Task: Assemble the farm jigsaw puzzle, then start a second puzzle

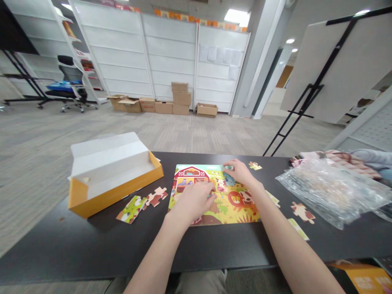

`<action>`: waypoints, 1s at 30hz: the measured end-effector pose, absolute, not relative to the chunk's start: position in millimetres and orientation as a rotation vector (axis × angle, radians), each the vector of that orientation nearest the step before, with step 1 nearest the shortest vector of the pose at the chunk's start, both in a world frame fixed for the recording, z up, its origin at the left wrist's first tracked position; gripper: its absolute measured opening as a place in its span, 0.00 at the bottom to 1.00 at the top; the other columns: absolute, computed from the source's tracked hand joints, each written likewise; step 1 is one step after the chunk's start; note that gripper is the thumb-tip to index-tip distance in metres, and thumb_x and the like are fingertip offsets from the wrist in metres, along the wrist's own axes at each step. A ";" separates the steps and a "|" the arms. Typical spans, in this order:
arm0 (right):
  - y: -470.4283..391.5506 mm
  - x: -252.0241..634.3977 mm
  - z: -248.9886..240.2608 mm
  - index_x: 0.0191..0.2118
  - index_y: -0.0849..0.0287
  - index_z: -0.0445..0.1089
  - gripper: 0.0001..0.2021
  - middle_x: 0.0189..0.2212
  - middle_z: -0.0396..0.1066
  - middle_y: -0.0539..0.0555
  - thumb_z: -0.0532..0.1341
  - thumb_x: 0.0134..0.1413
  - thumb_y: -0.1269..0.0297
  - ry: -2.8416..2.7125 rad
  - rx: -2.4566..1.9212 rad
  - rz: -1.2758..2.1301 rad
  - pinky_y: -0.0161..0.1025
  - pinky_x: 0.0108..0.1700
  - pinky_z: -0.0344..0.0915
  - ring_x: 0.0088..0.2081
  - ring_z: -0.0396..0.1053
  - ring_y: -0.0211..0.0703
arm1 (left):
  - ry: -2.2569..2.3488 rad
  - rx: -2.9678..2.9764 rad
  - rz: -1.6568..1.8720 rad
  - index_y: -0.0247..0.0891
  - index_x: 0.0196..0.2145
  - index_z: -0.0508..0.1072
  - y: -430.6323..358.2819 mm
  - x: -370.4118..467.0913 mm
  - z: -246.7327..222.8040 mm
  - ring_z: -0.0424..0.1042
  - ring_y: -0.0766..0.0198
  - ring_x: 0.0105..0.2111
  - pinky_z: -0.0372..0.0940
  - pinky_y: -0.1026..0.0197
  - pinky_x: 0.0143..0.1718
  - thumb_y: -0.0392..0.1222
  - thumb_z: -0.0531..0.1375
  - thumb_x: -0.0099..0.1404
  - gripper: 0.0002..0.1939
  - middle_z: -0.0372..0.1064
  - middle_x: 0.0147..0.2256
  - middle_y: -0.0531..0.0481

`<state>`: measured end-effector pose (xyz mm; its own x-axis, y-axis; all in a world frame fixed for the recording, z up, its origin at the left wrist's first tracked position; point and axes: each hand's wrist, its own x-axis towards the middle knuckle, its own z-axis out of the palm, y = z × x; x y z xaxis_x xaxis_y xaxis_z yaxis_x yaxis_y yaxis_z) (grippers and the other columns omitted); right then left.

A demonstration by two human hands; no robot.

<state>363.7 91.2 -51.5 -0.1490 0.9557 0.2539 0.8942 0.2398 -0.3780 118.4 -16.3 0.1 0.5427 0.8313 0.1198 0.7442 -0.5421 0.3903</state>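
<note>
A farm-animal jigsaw puzzle [232, 214] lies on the black table in front of me, showing a red barn, a cow and a lion. Over its middle is my left hand [196, 200], fingers curled and thumb close to them; what they hold, if anything, is mostly hidden. My right hand [241, 173] reaches to the puzzle's upper right, its thumb and fingers pinching a puzzle piece [228, 167] at the top edge. Loose pieces [156, 197] lie left of the puzzle. To the right are a brown-and-cream piece [302, 212] and a small yellowish piece [255, 165].
An open yellow box [122, 190] with a white lid stands on the table's left. Clear plastic bags [333, 188] and folded cloth [339, 159] lie at the right. An orange box [367, 279] sits low at the right. Cardboard boxes [180, 98] line the far shelves.
</note>
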 end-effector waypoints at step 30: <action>92.8 415.4 -60.9 0.48 0.55 0.79 0.14 0.49 0.77 0.60 0.62 0.58 0.68 -2.214 -1.507 0.188 0.51 0.57 0.67 0.51 0.74 0.54 | 1.360 2.546 0.360 0.41 0.41 0.74 -17.2 110.5 0.3 0.77 0.51 0.43 0.68 0.55 0.42 0.43 0.56 0.70 0.08 0.78 0.43 0.47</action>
